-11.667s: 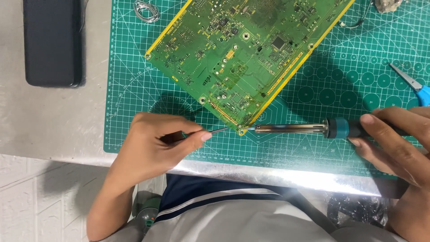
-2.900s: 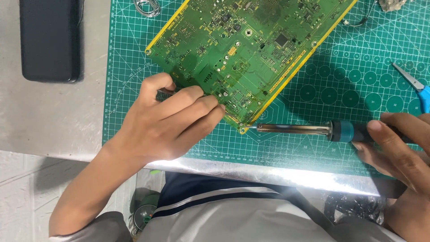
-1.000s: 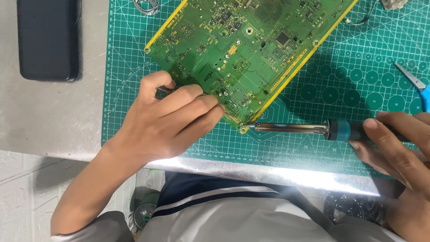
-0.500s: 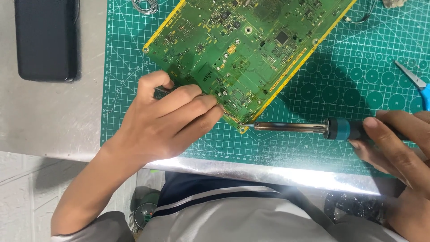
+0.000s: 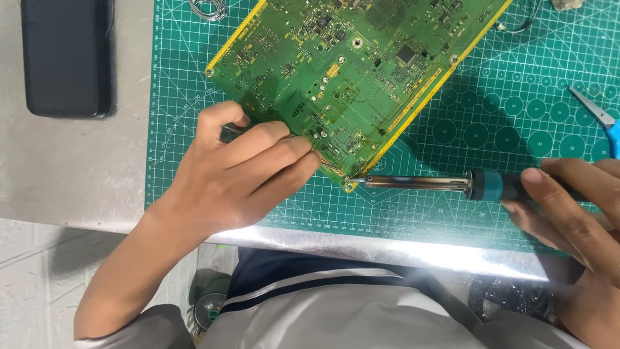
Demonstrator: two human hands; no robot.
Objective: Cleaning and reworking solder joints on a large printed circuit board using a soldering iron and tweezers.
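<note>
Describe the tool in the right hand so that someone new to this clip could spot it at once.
Start at the green cutting mat and the large green circuit board. At the board's nearest corner lies the soldering iron, held by the right hand. Only it has a metal shaft and teal collar.

A green cutting mat (image 5: 516,103) with a white grid and printed circles covers the right and centre of a grey table (image 5: 77,168). A black rectangular phone (image 5: 64,57) lies flat on the bare table, far left, just beside the mat's left edge. A wire coil (image 5: 208,8) rests at the mat's far edge. Blue-handled scissors (image 5: 604,123) lie at the right edge, partly out of view.
</note>
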